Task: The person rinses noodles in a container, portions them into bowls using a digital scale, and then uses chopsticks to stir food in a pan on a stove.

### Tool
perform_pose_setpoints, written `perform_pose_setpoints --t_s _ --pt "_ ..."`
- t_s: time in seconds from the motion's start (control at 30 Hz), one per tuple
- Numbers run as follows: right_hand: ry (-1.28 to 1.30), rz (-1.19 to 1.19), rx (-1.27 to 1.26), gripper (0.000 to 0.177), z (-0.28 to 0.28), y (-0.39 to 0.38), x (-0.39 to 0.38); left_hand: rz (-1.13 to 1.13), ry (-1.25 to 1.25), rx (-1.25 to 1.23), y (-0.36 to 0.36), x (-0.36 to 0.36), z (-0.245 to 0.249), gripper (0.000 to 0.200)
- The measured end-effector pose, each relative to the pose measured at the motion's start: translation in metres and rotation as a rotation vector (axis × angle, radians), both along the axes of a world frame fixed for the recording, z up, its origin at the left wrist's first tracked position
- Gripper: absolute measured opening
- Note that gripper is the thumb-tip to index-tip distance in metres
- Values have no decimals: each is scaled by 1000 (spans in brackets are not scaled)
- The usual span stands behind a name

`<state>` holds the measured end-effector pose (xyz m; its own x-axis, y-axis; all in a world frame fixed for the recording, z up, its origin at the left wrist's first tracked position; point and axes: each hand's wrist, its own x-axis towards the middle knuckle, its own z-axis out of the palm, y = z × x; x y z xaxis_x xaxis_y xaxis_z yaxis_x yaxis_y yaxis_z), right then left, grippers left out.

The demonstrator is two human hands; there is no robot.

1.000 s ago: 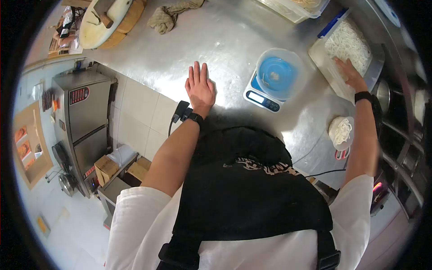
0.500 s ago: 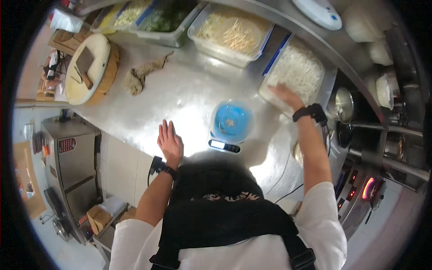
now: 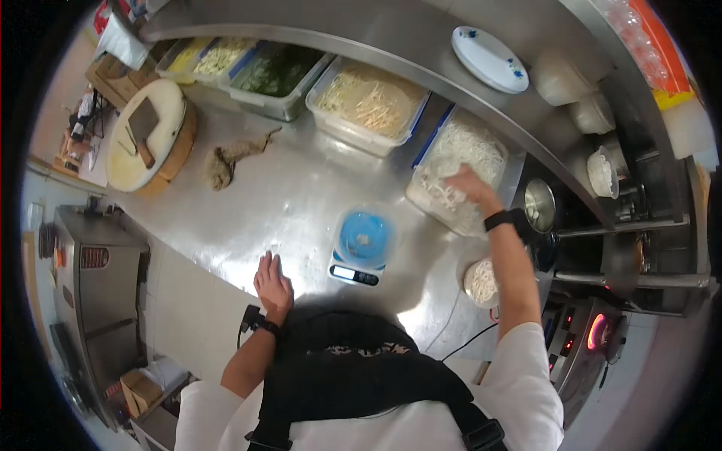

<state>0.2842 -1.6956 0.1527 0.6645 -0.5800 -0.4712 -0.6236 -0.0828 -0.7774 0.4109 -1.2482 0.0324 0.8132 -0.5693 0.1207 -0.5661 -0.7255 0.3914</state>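
Observation:
My right hand (image 3: 469, 185) is down in a clear plastic tub (image 3: 453, 219) of white noodles (image 3: 468, 147). Its fingers are bent round a clump of the noodles, partly hidden and a little blurred. My left hand (image 3: 273, 287) rests flat on the steel table (image 3: 301, 192) near its front edge, fingers stretched out and holding nothing. Between the hands, a clear bowl (image 3: 365, 235) with a blue look and something small and pale in the middle stands on a digital scale (image 3: 354, 276) with a lit display.
A tub of pale shreds (image 3: 374, 105) and a tub of greens (image 3: 274, 71) line the back. A crumpled cloth (image 3: 226, 161) lies left of centre. At the far left, a cleaver (image 3: 141, 124) rests on a round chopping board (image 3: 162, 113). A bowl of noodles (image 3: 482, 283) stands at right.
My right hand has gone from lying spread over the noodles to gripping a clump of them. My left hand stays flat on the table. The whole view has shifted.

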Motion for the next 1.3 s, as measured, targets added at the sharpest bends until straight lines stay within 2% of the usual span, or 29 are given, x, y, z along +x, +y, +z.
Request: perform_pose_setpoints --t_s 0.1,0.17,0.27,0.3,0.37,0.5,0.57,0.67,0.77,0.97,1.03,1.1,1.17,1.3 --pt "-1 23 -38 23 19 -30 -6 5 38 11 2 2 -1 48" --pt "-237 2 -51 21 40 -29 -7 2 48 3 3 3 -1 48" --pt "-191 -44 24 27 71 -35 -10 24 51 0 1 1 -1 47" --pt "-262 -59 21 27 78 -33 -10 30 47 -3 0 2 -2 47" --pt "-232 -46 30 26 88 -36 -11 28 55 2 1 1 -1 47" --pt "-302 -140 50 23 98 -31 -10 21 43 -25 3 2 -3 47" --pt "-300 -202 -38 21 93 -30 -7 14 34 -23 5 3 -5 47" --pt "-362 -251 34 21 105 -32 -9 11 31 -13 6 5 -6 47" --pt "-284 -199 -90 21 119 -23 -6 1 34 -9 7 5 -5 47" --pt "-303 -184 -123 22 142 -23 -8 -1 31 -23 8 5 -5 47" --pt "-449 -263 -103 22 148 -23 -8 2 21 -27 9 5 -7 47" --pt "-401 -215 -143 24 152 -29 -11 4 12 -29 9 5 -8 47" --pt "-470 -245 -133 25 157 -28 -13 13 33 -31 9 5 -9 46" --pt "-355 -185 -186 28 154 -46 -20 17 13 -13 11 6 -12 46"
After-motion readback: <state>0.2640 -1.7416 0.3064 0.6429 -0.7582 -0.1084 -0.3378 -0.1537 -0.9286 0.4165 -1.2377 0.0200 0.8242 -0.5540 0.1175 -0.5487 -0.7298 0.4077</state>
